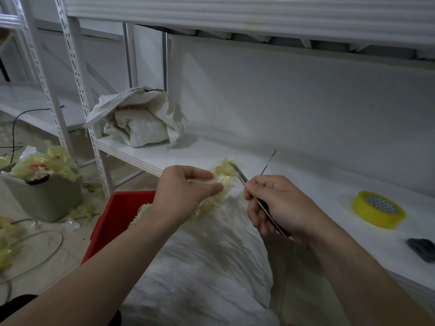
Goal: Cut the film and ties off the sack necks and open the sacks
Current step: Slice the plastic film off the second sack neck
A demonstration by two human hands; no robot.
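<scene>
Sack (211,267) of crinkled white woven plastic, at the front edge of the white shelf (193,151) directly before the person; its gathered neck is wrapped in translucent yellowish film (221,170). Left hand (186,189) pinches the film between thumb and fingers. Right hand (275,205) grips a slim metal knife (239,174), blade laid on the film. Yellow tape roll (379,209) lies on the shelf.

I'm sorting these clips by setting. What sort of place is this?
Probably a storeroom: white slotted metal shelving, a white sack on it, and a bin heaped with yellowish film scraps.
</scene>
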